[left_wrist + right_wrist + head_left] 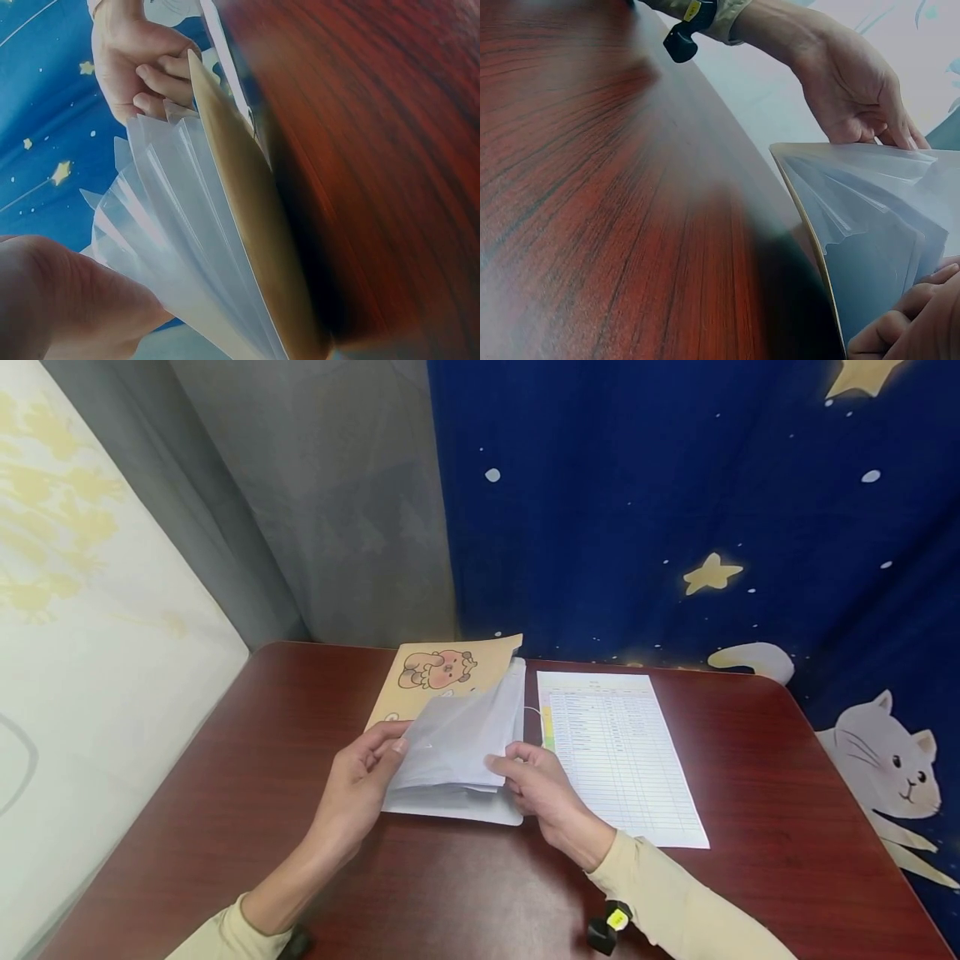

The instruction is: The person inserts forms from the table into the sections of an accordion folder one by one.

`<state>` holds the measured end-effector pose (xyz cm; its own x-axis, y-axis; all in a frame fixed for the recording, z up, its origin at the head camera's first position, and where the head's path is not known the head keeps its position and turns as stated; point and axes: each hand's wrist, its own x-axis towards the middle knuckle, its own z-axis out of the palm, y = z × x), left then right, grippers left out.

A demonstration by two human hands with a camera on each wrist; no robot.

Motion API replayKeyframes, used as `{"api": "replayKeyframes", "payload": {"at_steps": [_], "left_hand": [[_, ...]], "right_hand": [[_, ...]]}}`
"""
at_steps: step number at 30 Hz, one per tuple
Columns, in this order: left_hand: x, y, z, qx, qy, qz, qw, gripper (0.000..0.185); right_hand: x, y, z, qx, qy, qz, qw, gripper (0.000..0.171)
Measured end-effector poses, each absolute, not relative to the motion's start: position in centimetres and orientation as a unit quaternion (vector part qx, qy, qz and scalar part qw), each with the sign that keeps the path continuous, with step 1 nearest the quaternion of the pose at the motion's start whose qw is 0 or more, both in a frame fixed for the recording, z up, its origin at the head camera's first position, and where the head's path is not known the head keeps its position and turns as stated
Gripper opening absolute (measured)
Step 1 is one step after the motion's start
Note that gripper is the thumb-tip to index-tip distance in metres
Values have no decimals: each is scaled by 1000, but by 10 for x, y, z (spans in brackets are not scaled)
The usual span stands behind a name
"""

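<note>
While fanned, folder between hands

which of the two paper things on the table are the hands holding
The tan cartoon-cover folder with clear sleeves; left hand and right hand grip its sleeves. The printed sheet lies untouched beside it.

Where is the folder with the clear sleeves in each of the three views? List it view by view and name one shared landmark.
Head: the folder lies centre on the table, between the hands, beside the printed sheet.
Left wrist: folder fills the centre, its sleeves fanned out.
Right wrist: folder is at lower right, seen edge-on.
Shared landmark: the red-brown wooden table.
</note>
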<state>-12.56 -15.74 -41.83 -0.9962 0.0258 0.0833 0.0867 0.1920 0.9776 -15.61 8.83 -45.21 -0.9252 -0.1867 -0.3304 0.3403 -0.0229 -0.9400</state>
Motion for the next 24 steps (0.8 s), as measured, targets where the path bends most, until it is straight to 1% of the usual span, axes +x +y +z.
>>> {"api": "replayKeyframes", "payload": {"at_steps": [4,11,14,20,24], "left_hand": [[-126,-158,-418,-35,-774,-632,24,27],[-126,-158,-418,-36,-769,-638,21,27],[-126,-158,-419,-37,-769,-638,21,27],[-127,-158,-420,-34,-772,-635,20,26],[-127,-159,-420,-32,-775,-631,18,27]], "right_hand": [[-155,87,-454,59,681,-707,182,20],[-154,86,-457,66,680,-707,183,21],[-154,85,-458,70,678,-708,185,22],[-151,87,-456,67,673,-713,183,30],[-147,91,-453,62,666,-721,179,30]]}}
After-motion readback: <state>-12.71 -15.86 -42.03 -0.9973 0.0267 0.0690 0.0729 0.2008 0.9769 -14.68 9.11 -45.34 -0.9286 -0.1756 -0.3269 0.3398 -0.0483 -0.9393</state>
